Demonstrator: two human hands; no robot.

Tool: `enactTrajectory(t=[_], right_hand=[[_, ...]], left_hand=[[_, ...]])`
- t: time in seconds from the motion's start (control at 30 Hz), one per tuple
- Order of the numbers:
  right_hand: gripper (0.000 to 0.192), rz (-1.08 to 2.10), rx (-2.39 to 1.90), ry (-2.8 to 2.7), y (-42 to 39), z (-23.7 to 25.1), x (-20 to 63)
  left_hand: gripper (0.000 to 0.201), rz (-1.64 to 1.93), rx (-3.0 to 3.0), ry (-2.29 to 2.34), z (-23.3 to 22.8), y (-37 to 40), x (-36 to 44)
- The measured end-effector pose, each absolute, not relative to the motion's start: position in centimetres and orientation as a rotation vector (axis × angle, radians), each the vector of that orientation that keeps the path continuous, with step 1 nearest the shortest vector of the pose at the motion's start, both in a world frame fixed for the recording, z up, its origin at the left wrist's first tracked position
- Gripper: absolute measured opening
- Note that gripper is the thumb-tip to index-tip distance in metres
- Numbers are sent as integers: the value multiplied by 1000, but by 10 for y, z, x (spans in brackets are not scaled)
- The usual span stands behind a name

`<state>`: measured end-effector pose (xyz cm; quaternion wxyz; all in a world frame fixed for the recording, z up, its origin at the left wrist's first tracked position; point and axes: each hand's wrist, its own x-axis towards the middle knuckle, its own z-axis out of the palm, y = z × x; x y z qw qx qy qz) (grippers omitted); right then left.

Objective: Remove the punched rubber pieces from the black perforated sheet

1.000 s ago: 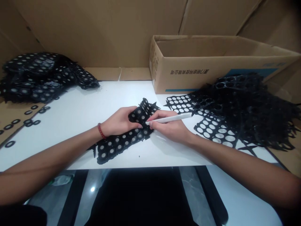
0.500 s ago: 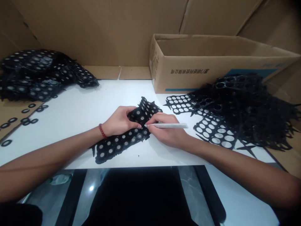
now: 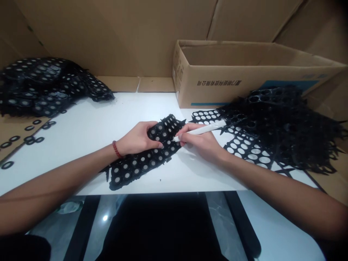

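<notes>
Left hand (image 3: pixel 138 139) pinning the black sheet (image 3: pixel 144 156) to the white table (image 3: pixel 89 127), right hand (image 3: pixel 202 143) closed around the white stick (image 3: pixel 202 129) at its edge: likely to tear or skid if jabbed too hard.

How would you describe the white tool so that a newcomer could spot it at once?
Start at the cardboard box on the white table. In front of it, the right hand grips the white stick, the only pale, slim thing among black perforated sheets.
</notes>
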<state>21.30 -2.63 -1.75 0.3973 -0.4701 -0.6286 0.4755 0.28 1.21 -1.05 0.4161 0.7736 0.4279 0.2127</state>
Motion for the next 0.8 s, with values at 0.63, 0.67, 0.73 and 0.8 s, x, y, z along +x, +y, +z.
enactTrajectory(t=[0.63,0.67,0.73,0.8], right_hand=[[11,1054,-1144,-1709,-20,-19,218],[12,1050,-1136,-1723,-20,-19,218],[14,1051,-1111,-1744,-21,-20,218],[14,1062,-1092,-1752,-21,-20,217]], left_hand=[[35,623,1946,1046,-8,14,9],[35,620,1939,1035,-8,15,8],[36,624,1939,1018,-7,14,6],[38,639,1951,1013,-8,14,6]])
